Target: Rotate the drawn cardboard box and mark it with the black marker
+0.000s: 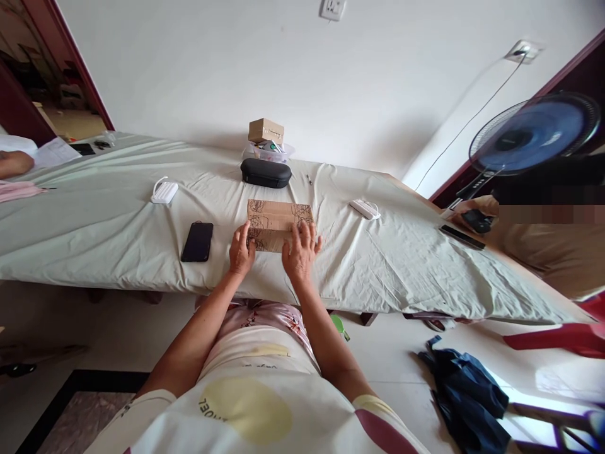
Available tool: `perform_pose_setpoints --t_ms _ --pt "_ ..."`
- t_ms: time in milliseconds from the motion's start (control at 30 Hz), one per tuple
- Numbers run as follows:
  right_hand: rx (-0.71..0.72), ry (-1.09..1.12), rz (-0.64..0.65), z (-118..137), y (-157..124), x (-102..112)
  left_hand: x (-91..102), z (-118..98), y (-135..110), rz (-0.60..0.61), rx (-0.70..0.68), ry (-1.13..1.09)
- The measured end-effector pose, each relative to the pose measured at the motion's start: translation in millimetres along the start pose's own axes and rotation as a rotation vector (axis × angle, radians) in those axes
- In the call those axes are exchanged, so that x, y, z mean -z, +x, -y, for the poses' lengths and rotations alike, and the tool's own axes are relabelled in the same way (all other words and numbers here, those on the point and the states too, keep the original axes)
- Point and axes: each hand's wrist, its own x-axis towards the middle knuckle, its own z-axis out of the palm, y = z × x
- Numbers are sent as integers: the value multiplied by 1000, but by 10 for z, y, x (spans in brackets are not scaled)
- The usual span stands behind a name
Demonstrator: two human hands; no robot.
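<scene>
In front of me on the cloth-covered table lies a small, flat brown cardboard box [274, 217] with black scribbled line drawings at its corners. My left hand [242, 253] grips its left edge near the front, fingers along the side and thumb at the near corner. Spread fingers of my right hand [301, 252] rest on the box's right part and hide some of the drawing there. Left of the box a black phone [197, 242] lies face up. Beyond the box is a black zip case [266, 173].
White power banks lie at left [164, 192] and right [365, 209]. A small carton [266, 131] sits on a clear plastic tub [255, 152] by the wall. A fan [529, 135] stands at right, near another person [543, 246]. Another person's arm [15, 163] shows far left.
</scene>
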Motion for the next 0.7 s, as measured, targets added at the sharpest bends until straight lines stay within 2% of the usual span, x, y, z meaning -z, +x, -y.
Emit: perform_pose_setpoints --t_ms 167,267,333,467,567,700 --pt "148 129 242 528 -37 -157 19 38 1 36 -3 -46" --pt "227 124 294 778 -91 -276 24 81 11 28 -17 -79" --pt "259 108 295 844 -116 -321 26 94 16 20 -11 -90" --pt "250 84 250 697 -135 -308 32 61 14 32 -9 -67" --pt "184 43 189 404 -133 -251 26 30 8 35 23 -22" --pt "19 28 58 -59 -104 -213 14 28 12 53 34 -5"
